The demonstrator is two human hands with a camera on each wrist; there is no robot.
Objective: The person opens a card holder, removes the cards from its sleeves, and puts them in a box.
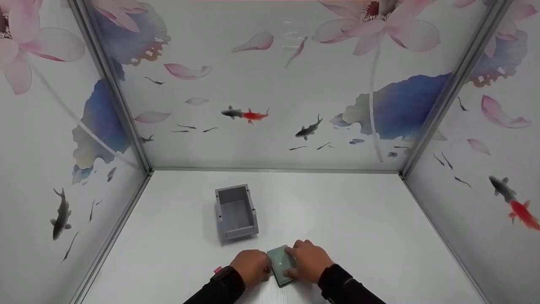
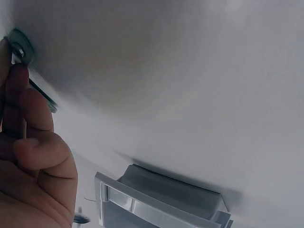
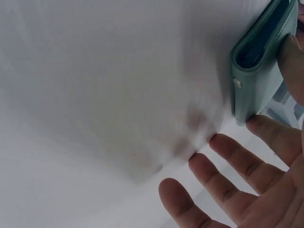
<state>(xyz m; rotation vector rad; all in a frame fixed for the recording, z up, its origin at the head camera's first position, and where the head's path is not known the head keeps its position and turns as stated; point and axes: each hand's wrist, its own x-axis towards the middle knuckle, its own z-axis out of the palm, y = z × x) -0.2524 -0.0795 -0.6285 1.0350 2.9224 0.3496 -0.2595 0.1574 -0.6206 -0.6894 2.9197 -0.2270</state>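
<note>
A pale green wallet (image 1: 279, 264) lies slightly tilted on the white table near its front, between both hands. My left hand (image 1: 252, 267) is at its left side, fingers curled, pinching a flap with a round metal snap (image 2: 20, 51). On the other side, my right hand (image 1: 311, 261) holds the wallet by its edges between thumb and index finger. In the right wrist view the folded wallet (image 3: 259, 88) shows a dark blue inside at its open end, and a small metal stud sits on its spine. The remaining right fingers (image 3: 228, 190) are spread over the table.
A grey open-topped bin (image 1: 237, 211) stands behind the wallet, a little to the left. White panels printed with lotus flowers and fish (image 1: 253, 115) enclose the table at the back and both sides, joined by metal corner rails (image 1: 434, 109).
</note>
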